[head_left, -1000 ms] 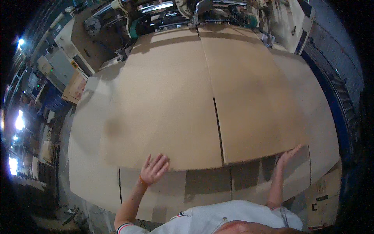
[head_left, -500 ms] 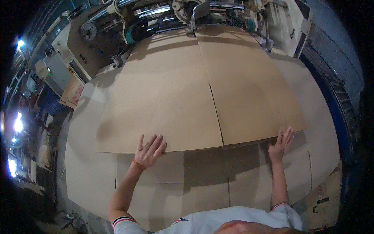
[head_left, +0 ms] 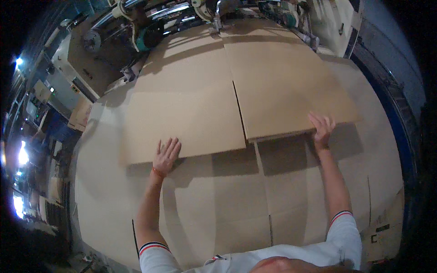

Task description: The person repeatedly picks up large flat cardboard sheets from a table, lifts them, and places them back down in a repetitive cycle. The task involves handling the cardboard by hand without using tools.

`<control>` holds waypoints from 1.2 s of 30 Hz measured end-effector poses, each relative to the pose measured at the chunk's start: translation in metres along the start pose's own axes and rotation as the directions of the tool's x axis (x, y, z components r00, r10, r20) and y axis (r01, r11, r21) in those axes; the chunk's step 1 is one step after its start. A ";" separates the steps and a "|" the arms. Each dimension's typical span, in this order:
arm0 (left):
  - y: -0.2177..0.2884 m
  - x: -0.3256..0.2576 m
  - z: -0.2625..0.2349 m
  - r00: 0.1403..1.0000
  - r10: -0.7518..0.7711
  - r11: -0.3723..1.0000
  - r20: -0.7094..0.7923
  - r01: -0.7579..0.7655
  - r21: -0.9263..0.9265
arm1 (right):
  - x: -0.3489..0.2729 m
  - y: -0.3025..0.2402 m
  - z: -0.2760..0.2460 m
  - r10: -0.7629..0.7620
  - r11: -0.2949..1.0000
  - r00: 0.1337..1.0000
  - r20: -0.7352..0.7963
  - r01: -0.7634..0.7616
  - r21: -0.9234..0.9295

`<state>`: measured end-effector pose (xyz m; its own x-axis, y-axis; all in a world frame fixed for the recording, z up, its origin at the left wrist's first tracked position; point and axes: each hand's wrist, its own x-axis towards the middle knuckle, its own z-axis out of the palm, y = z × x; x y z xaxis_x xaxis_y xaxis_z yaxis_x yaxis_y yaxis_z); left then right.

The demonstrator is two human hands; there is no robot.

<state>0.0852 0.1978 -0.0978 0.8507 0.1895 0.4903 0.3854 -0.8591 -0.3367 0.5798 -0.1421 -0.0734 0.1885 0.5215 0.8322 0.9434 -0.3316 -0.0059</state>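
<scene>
A large brown cardboard sheet (head_left: 195, 109), split by a dark slot from its near edge, reaches away from me to the machine. My left hand (head_left: 166, 155) lies on its near left edge, fingers stretched out and slightly apart, an orange band at the wrist. At the near right edge, my right hand (head_left: 322, 129) grips the cardboard with fingers on top; its thumb is hidden. The right part's near edge sits farther from me than the left part's and looks more than one layer thick.
Paler cardboard sheets (head_left: 236, 195) lie beneath and spread to both sides. A machine with rollers and a metal arm (head_left: 217, 18) stands at the far end, flanked by side housings (head_left: 82, 68). A blue rail (head_left: 387, 91) runs along the right.
The sheet's near edge and both hands are farther from me, the right side more so. My right hand's fingers have gone from spread to bent over the edge. The view has shifted slightly.
</scene>
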 end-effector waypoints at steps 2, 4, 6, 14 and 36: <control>-0.016 0.019 0.017 0.998 0.041 0.996 -0.051 -0.037 0.082 | 0.017 0.012 0.020 0.040 0.999 0.998 0.053 -0.041 0.018; -0.037 0.038 0.033 0.997 0.066 0.990 -0.042 -0.060 0.130 | 0.035 0.023 0.042 0.034 0.999 0.998 0.047 -0.035 0.024; -0.057 0.053 0.046 0.997 0.074 0.983 -0.010 -0.072 0.168 | 0.051 0.032 0.065 0.034 0.999 0.999 0.037 -0.034 -0.006; -0.131 0.139 0.102 0.997 -0.054 0.990 0.051 0.046 0.135 | 0.121 0.055 0.166 0.122 0.980 0.990 -0.073 -0.132 -0.150; 0.087 -0.102 -0.077 0.940 -0.267 0.924 0.211 0.312 -0.220 | -0.031 -0.074 0.068 0.388 0.918 0.795 0.466 -0.379 -0.119</control>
<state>0.0048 0.0668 -0.1152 0.7722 0.5083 0.3812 0.5433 -0.8393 0.0185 0.5222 -0.0803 -0.1361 0.6435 0.6521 0.4008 0.7620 -0.5956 -0.2543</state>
